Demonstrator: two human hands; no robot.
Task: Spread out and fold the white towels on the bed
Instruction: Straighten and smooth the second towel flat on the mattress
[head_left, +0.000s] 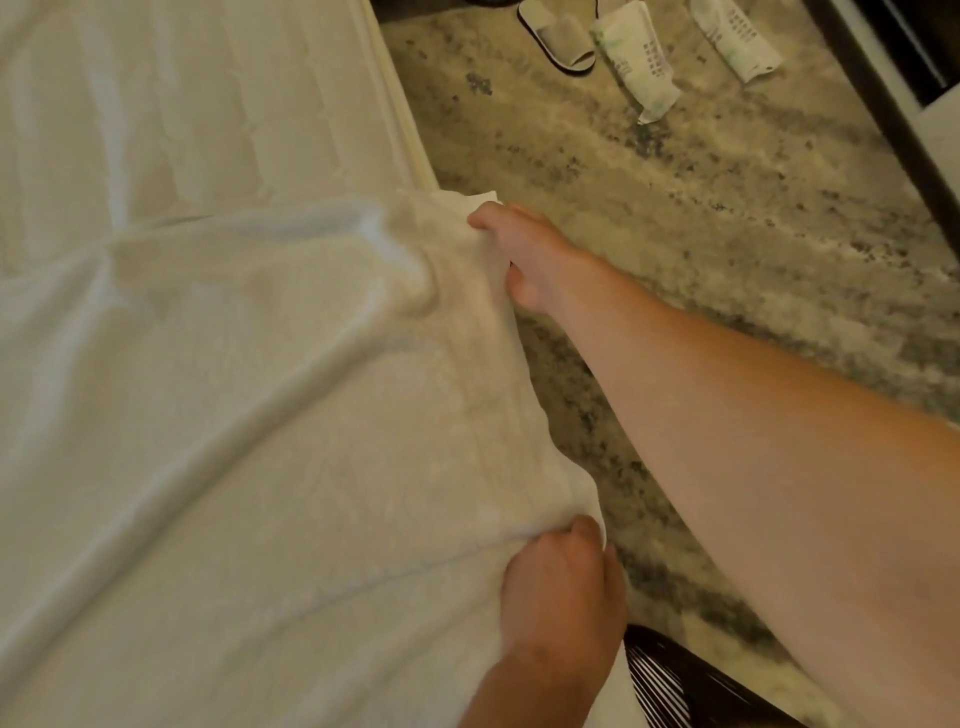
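Note:
A large white towel (249, 415) lies spread over the bed (182, 104), reaching the bed's right edge. My right hand (524, 254) is stretched forward and grips the towel's far corner at that edge. My left hand (563, 587) is closed on the towel's near corner, low in the view. The towel's edge runs taut between my two hands, and a ridge of cloth bunches just left of my right hand.
Mottled beige carpet (701, 234) lies to the right of the bed. A slipper (558, 34) and two wrapped packets (636, 60) lie on it at the top. Dark furniture (893, 93) runs along the upper right. A dark striped object (691, 686) sits at the bottom.

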